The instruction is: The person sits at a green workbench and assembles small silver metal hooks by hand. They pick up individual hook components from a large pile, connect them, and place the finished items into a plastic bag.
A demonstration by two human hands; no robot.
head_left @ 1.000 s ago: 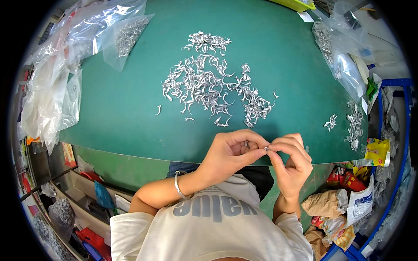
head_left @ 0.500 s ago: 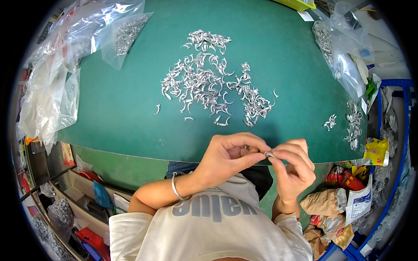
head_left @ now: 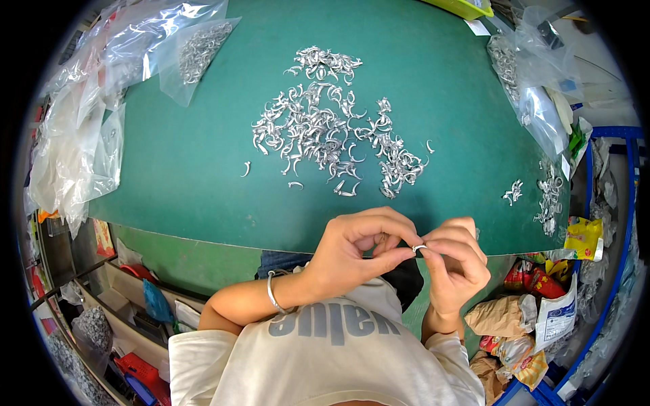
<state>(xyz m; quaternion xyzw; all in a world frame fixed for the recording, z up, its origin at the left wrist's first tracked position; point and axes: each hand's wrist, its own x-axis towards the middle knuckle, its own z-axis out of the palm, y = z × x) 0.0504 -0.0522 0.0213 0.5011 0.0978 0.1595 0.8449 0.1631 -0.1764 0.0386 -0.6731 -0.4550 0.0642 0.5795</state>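
A small curved silver metal piece [head_left: 419, 248] is pinched between the fingertips of both hands, just above the table's near edge. My left hand [head_left: 359, 245] comes from the left, thumb and forefinger closed at the piece's left end. My right hand [head_left: 455, 260] is closed on its right side, thumb below and fingers above. Fingertips hide much of the piece. Beyond my hands lies a big loose pile of similar curved silver pieces [head_left: 318, 128] on the green table [head_left: 183, 169], with a smaller cluster [head_left: 325, 62] behind it.
Small groups of silver pieces [head_left: 550, 196] lie near the table's right edge. Clear plastic bags [head_left: 74, 149] cover the left side, one bag [head_left: 202, 54] holding silver pieces. More bags [head_left: 542, 108] lie at the right. A blue rack [head_left: 633, 203] and packages [head_left: 504, 314] stand beside the table.
My left thumb and forefinger have shifted slightly right, closer to my right fingertips. The small curved piece has turned a little between them. The pile on the table is unchanged.
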